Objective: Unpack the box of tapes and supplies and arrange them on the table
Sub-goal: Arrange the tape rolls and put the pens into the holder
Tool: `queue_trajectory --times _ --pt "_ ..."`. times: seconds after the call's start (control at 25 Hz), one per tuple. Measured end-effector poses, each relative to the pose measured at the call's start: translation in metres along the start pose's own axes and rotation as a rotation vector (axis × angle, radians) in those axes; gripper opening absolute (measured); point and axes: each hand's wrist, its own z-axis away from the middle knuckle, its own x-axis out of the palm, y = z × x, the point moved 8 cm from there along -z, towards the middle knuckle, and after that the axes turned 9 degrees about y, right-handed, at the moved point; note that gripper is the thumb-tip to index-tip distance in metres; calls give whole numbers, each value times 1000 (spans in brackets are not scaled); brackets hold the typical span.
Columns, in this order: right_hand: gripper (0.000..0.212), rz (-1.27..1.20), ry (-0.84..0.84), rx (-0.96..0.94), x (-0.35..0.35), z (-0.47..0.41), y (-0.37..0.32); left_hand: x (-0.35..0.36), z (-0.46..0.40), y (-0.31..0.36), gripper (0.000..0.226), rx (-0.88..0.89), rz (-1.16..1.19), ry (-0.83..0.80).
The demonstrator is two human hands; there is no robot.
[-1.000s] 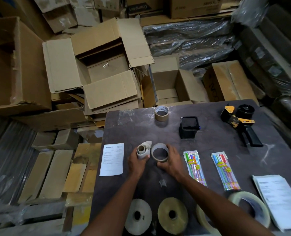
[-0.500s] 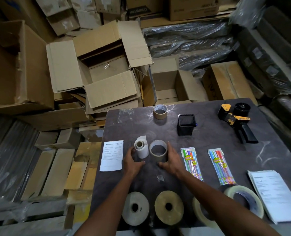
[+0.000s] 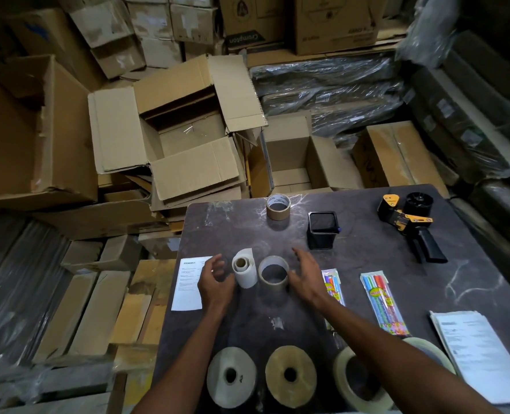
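Head view: our left hand [image 3: 216, 283] and right hand [image 3: 306, 280] both hover spread and holding nothing, flanking two upright rolls on the table [image 3: 367, 282]. The white paper roll [image 3: 244, 271] stands just beside the left hand's fingers, the brown tape roll [image 3: 273, 274] just beside the right's; each roll's core axis points up. Farther off: marker packs [image 3: 382, 300], black pen holder [image 3: 322, 230], tape dispenser [image 3: 409, 224]. We judge each hand nearest its own roll.

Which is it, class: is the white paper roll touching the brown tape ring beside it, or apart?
Apart. The head view shows a dark strip of table between the white paper roll and the brown tape ring.
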Motion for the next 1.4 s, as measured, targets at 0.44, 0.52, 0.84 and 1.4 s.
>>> queue_trajectory --times 0.44,0.52,0.84,1.4 --pt "47 204 -43 -110 14 -109 -52 28 -53 -79 19 -212 8 -43" --pt "60 349 -124 -140 29 -129 -53 33 -58 -88 19 -232 10 -74" --pt "32 591 -80 -113 50 -180 -53 49 -75 -82 22 -166 -73 -147" --pt "22 698 -204 -212 55 -95 -27 54 -44 -59 27 -273 84 -253"
